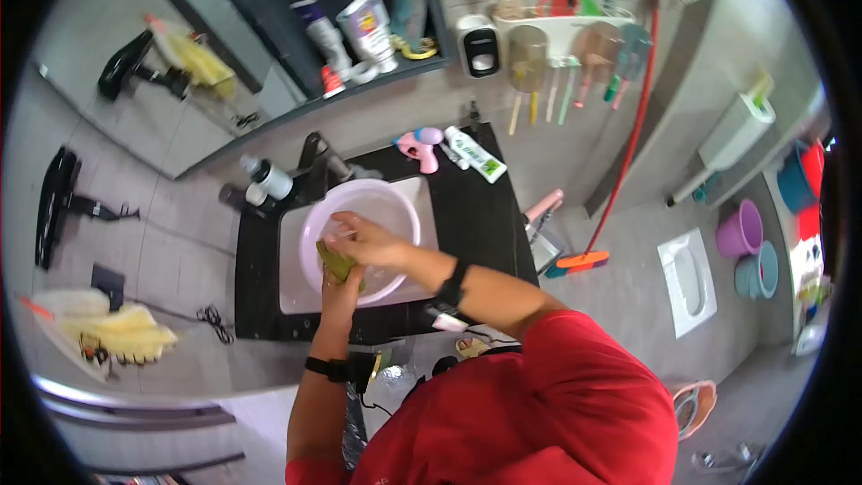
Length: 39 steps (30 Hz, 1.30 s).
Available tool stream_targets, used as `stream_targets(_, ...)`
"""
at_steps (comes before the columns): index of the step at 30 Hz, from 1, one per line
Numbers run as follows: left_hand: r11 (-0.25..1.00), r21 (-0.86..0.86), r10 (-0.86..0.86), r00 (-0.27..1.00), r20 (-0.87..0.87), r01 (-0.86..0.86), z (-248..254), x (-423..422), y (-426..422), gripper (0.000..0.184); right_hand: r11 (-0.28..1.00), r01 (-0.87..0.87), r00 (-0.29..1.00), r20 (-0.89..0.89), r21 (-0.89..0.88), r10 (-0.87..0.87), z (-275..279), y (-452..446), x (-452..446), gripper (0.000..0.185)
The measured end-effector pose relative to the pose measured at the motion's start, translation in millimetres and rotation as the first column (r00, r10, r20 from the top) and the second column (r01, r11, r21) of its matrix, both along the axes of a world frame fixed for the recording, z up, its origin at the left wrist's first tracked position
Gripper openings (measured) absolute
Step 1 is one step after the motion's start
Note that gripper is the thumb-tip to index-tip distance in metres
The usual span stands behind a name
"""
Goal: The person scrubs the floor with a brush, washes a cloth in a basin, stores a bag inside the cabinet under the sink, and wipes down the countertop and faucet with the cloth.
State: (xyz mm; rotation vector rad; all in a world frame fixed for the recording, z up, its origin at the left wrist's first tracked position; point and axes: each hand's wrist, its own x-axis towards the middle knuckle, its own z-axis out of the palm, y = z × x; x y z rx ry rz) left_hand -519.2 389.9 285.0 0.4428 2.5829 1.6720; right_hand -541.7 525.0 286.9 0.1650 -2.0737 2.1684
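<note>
A pale lilac basin (409, 216) stands in the white sink (435, 224), with water in it as far as I can see. Over the basin, my left hand (341, 287) is closed on an olive-green cloth (336, 262), which is crumpled. My right hand (370, 241) reaches in from the right, just above the cloth. Its fingers are bent and apart, with the fingertips close to the cloth's upper edge; whether they touch it is hard to see. Behind the basin rises a dark faucet (330, 158).
Bottles (269, 181) stand left of the faucet. On the black counter (489, 242) lie a pink toy gun (419, 149) and a toothpaste tube (476, 154). A cabinet shelf (386, 76) overhangs the back. A red-handled broom (579, 262) and a squat toilet (688, 283) are at right.
</note>
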Motion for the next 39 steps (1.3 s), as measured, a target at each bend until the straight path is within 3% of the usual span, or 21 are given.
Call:
stream_targets(2,0.922,0.381,-0.199,0.93,0.308,0.071,32.7,18.2,9.8,0.058,0.98,-0.183,0.981,-0.056,0.082,0.188,9.7,29.8,15.9,0.045)
stream_targets(3,0.927,0.367,-0.212,0.919,0.333,0.081,29.7,20.7,7.8,0.051,0.953,-0.264,0.956,-0.091,0.149,0.279,22.2,42.1,28.8,0.041)
stream_targets(7,0.941,0.27,-0.28,0.915,0.291,0.203,52.1,49.5,19.7,0.047,0.931,-0.275,0.959,-0.005,0.239,0.285,43.7,73.7,63.2,0.031)
stream_targets(9,0.932,0.33,-0.281,0.875,0.395,0.15,56.6,55.5,17.3,0.045,0.955,-0.132,0.981,-0.101,0.265,0.164,36.9,86.3,69.2,0.025)
stream_targets(10,0.922,0.378,-0.283,0.82,0.498,0.089,58.4,59.3,15.3,0.043,0.986,-0.167,0.986,0.03,0.02,0.166,35.9,93.4,72.6,0.022)
stream_targets(11,0.779,0.624,-0.374,0.844,0.384,0.061,61.0,65.6,21.4,0.04,0.971,-0.152,0.988,0.002,-0.187,0.156,39.5,104.7,77.5,0.019)
stream_targets(14,0.677,0.736,-0.459,0.791,0.404,0.017,59.4,63.3,-0.3,0.039,0.836,-0.135,0.991,-0.092,-0.532,0.101,81.5,138.8,108.5,0.024)
stream_targets(17,0.725,0.683,-0.526,0.709,0.469,0.087,62.6,81.0,11.8,0.04,0.819,-0.126,0.985,-0.166,-0.559,0.038,75.4,145.3,132.9,0.028)
stream_targets(18,0.743,0.658,-0.553,0.669,0.497,0.126,61.3,87.2,17.7,0.041,0.768,-0.28,0.955,-0.246,-0.576,0.164,84.1,153.6,145.7,0.03)
stream_targets(21,0.742,0.553,-0.67,0.421,0.611,0.38,47.8,105.9,36.0,0.046,0.775,-0.217,0.96,-0.275,-0.593,0.058,101.0,153.5,171.1,0.035)
stream_targets(22,0.732,0.508,-0.671,0.355,0.65,0.453,45.1,109.2,40.0,0.048,0.807,-0.082,0.965,-0.25,-0.585,-0.083,102.0,152.6,173.2,0.036)
stream_targets(23,0.693,0.446,-0.687,0.33,0.648,0.566,30.7,105.6,39.2,0.051,0.822,-0.067,0.961,-0.258,-0.565,-0.1,97.2,161.6,173.9,0.035)
stream_targets(24,0.69,0.454,-0.692,0.331,0.641,0.564,30.2,104.5,36.8,0.051,0.896,0.082,0.964,-0.193,-0.436,-0.182,97.5,169.4,175.5,0.033)
stream_targets(26,0.684,0.393,-0.686,0.36,0.632,0.615,29.8,100.3,26.7,0.047,0.786,0.133,0.981,-0.032,-0.604,-0.19,90.0,164.2,167.2,0.029)
stream_targets(29,0.763,0.384,-0.625,0.44,0.645,0.521,20.9,95.9,-0.6,0.05,0.911,0.311,0.95,0.105,-0.272,-0.293,22.2,180.0,132.9,0.023)
stream_targets(32,0.82,0.397,-0.564,0.464,0.683,0.413,8.8,96.1,-28.5,0.055,0.928,0.358,0.926,0.162,-0.098,-0.34,-11.9,172.5,83.2,0.023)
stream_targets(33,0.841,0.415,-0.54,0.486,0.688,0.347,4.9,99.1,-36.6,0.056,0.932,0.327,0.945,-0.02,0.158,-0.328,-24.1,174.4,63.7,0.026)
stream_targets(34,0.859,0.431,-0.512,0.504,0.696,0.278,1.5,102.3,-43.4,0.057,0.859,0.314,0.948,-0.187,0.404,-0.258,-33.0,176.2,45.6,0.031)
stream_targets(35,0.87,0.435,-0.489,0.521,0.7,0.232,-1.4,105.9,-48.7,0.057,0.769,0.226,0.974,-0.162,0.598,-0.16,-36.8,174.9,33.7,0.036)
stream_targets(37,0.88,0.443,-0.461,0.535,0.708,0.172,-7.6,115.6,-61.5,0.057,0.454,0.0,0.999,-0.022,0.891,0.043,-50.7,173.3,15.7,0.048)
stream_targets(39,0.883,0.458,-0.435,0.551,0.712,0.106,-5.0,125.9,-71.5,0.061,0.404,-0.069,0.997,0.069,0.912,0.015,-59.0,170.8,23.9,0.05)
